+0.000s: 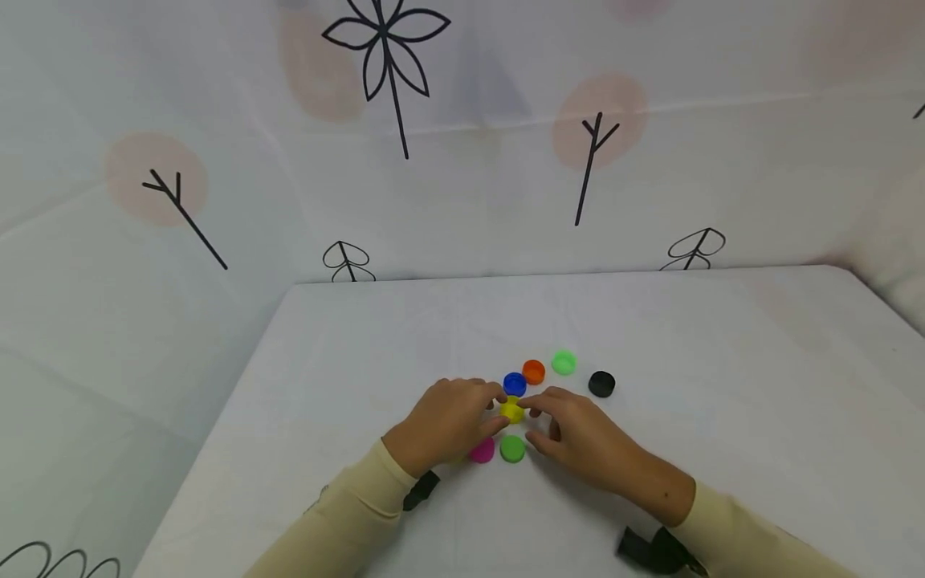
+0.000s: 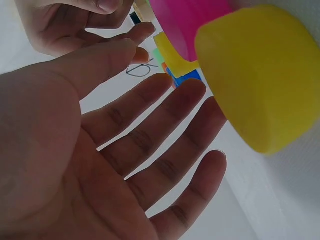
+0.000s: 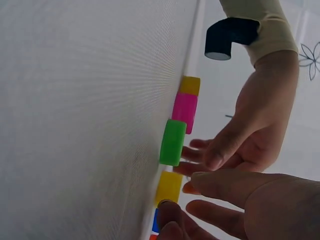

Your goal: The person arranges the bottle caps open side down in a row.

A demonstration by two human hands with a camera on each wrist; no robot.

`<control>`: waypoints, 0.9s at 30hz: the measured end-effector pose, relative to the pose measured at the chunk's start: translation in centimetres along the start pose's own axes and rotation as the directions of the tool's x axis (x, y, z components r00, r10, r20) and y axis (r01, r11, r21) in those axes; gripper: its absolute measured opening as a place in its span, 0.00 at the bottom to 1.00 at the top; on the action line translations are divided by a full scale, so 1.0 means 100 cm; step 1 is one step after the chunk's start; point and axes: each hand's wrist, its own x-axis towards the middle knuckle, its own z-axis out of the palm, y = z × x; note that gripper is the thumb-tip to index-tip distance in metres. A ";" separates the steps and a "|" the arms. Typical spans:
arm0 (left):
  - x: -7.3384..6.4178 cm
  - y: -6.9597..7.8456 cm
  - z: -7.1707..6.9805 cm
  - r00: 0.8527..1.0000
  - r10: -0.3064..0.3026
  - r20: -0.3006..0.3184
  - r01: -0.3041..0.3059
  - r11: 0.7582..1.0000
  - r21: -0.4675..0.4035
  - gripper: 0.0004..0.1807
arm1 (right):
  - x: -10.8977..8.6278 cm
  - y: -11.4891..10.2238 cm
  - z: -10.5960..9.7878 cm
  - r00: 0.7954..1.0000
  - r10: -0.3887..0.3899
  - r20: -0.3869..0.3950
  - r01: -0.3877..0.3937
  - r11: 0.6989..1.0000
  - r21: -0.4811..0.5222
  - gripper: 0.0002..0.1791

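Between my two hands lies a yellow bottle cap (image 1: 512, 410) on the white table. My left hand (image 1: 444, 421) hovers at its left side, fingers spread and relaxed, as the left wrist view shows. From the right, my right hand (image 1: 585, 441) reaches in with loosely bent fingers, one fingertip right at the yellow cap's edge. A blue cap (image 1: 515, 384) sits just behind it, with an orange cap (image 1: 533, 372) beside that. Nearer the front are a green cap (image 1: 512, 449) and a magenta cap (image 1: 482, 451). A second yellow cap (image 2: 262, 75), beside the magenta one, is mostly hidden by my left hand in the head view.
A light green cap (image 1: 564, 362) and a black cap (image 1: 601, 384) lie behind my right hand. Dark wrist-worn cameras stick out below both sleeves. A white cloth (image 1: 491, 201) with drawn plants hangs behind the table (image 1: 723, 353).
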 end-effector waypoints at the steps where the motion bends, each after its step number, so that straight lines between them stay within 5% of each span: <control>1: 0.000 0.000 0.000 1.000 -0.002 0.002 0.002 1.000 0.002 0.18 | 0.000 0.000 0.000 1.000 -0.006 0.001 0.006 1.000 -0.004 0.22; 27: 0.004 -0.004 0.009 0.999 0.040 -0.004 -0.041 0.999 -0.033 0.16 | 0.000 0.002 0.001 0.999 -0.026 0.028 0.027 0.999 -0.029 0.23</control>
